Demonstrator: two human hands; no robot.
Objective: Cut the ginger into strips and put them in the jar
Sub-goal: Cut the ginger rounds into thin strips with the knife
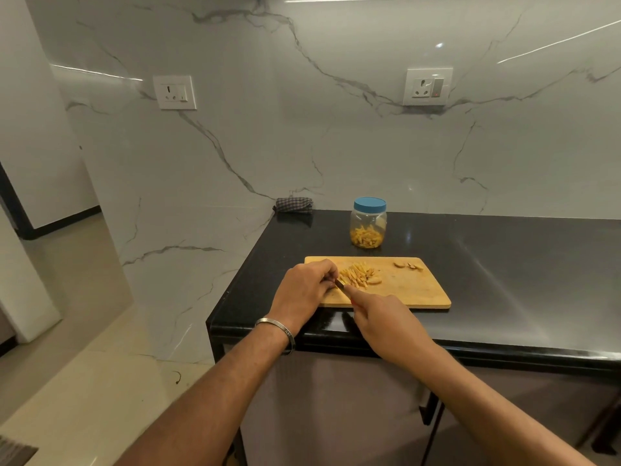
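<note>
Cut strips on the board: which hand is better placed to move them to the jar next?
Probably left. The left hand lies beside the strip pile; the right hand grips the knife. The jar is lidded.

We cannot see what the left hand [304, 287] holds down; its curled fingers cover it. The right hand [386, 322] hides nearly all of the knife [340, 284], leaving only a sliver of blade. The scraps [408, 265] are too small for us to identify.
</note>
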